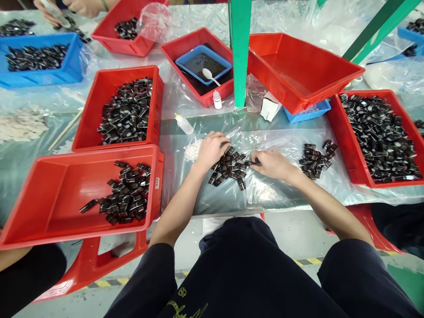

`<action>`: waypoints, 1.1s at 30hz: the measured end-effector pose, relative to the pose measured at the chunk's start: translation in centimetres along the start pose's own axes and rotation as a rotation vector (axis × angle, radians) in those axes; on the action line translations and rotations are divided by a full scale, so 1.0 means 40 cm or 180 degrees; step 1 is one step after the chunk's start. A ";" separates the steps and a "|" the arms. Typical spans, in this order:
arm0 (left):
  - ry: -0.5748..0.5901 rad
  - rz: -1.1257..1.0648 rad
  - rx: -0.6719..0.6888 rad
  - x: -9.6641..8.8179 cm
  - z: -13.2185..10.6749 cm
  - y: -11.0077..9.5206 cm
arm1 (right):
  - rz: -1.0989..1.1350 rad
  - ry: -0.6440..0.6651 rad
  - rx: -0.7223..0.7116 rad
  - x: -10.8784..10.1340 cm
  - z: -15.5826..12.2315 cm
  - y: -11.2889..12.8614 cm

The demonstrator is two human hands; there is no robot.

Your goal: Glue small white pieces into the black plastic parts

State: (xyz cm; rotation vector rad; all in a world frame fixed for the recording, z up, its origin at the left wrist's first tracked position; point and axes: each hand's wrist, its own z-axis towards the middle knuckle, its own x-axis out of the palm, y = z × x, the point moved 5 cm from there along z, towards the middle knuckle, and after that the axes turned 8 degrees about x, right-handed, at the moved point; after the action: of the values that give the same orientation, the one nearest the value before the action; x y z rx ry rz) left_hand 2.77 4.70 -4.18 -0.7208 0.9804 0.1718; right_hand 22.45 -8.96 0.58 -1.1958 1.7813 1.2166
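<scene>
My left hand rests with curled fingers on the upper left edge of a small heap of black rectangular parts on the plastic-covered table. Its fingertips seem pinched on one of those parts. My right hand lies at the heap's right side, fingers closed round a thin dark tool or part pointing left. A second small pile of black parts sits to the right of my right hand. A patch of small white bits lies just left of my left hand.
Red bins of black parts stand left, lower left and right. An empty tilted red bin and a red tray with a blue dish and spoon sit behind. Two small bottles and a green post stand nearby. Another person's hands work at far left.
</scene>
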 end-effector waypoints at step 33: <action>-0.0425 -0.1422 0.0167 -0.053 -0.021 -0.121 | 0.1935 -0.0776 -0.0622 0.013 0.085 -0.032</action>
State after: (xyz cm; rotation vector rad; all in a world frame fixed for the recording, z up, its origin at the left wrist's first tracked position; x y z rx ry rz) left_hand 3.13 0.87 -0.46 -0.8508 0.6747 -0.1938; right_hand 23.55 -6.15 -1.50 -0.5671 1.9293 1.8264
